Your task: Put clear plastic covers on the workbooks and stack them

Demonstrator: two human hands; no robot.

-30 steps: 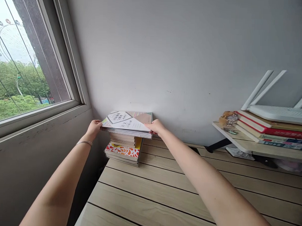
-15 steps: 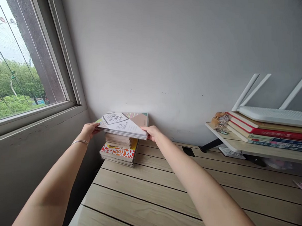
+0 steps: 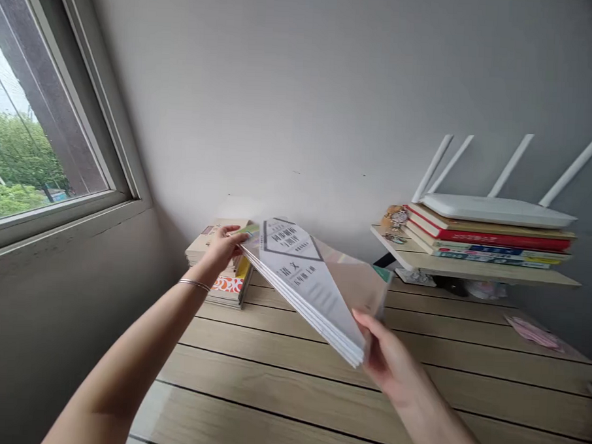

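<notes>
A pile of thin workbooks [image 3: 299,265] with white and tan covers hangs tilted above the slatted table [image 3: 250,383]. My left hand [image 3: 226,245] grips its left end, fingers closed round the edge. At the near right corner my right hand [image 3: 381,350] holds the pile, thumb on top and the other fingers hidden underneath. Behind my left hand stands a stack of books [image 3: 201,247], with an orange-and-white patterned one in its lower part.
On the right a small raised shelf [image 3: 471,264] bears several books [image 3: 501,241], a white router [image 3: 497,210] with upright antennas and a small figurine [image 3: 394,217]. A pink item [image 3: 534,332] lies beyond. The window [image 3: 30,132] is at the left.
The workbooks have moved right and nearer, away from above the book stack, and turned so their right end points toward me. The view has shifted to the right.
</notes>
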